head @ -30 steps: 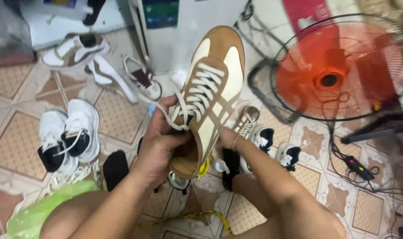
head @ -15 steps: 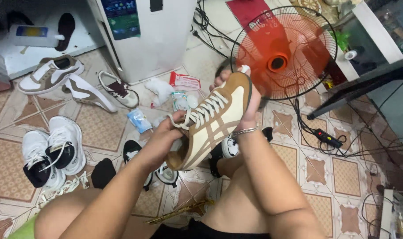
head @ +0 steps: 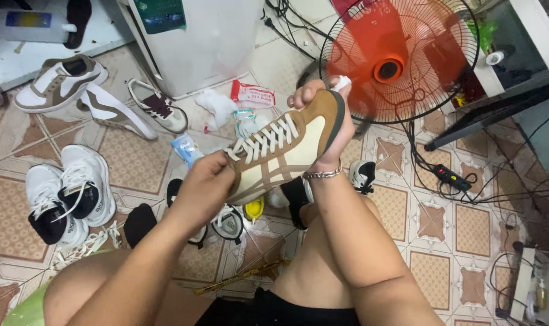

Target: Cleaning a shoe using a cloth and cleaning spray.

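Overhead: left hand (head: 205, 184) fingers grip the heel of the shoe (head: 283, 151); right hand (head: 332, 130) fingers clasp its toe, beside the fan (head: 401, 57).

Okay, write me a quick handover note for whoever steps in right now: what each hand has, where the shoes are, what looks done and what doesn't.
Left hand: grip closed on the heel end of the brown and cream sneaker, held in the air over the lap.
Right hand: wrapped around the sneaker's toe, with a small white piece at the fingertips.
Laces are threaded; whether they are tied cannot be told.
On the tiled floor: white pair at left, three loose sneakers by the white cabinet, more shoes under the sneaker.
Red fan stands just beyond.
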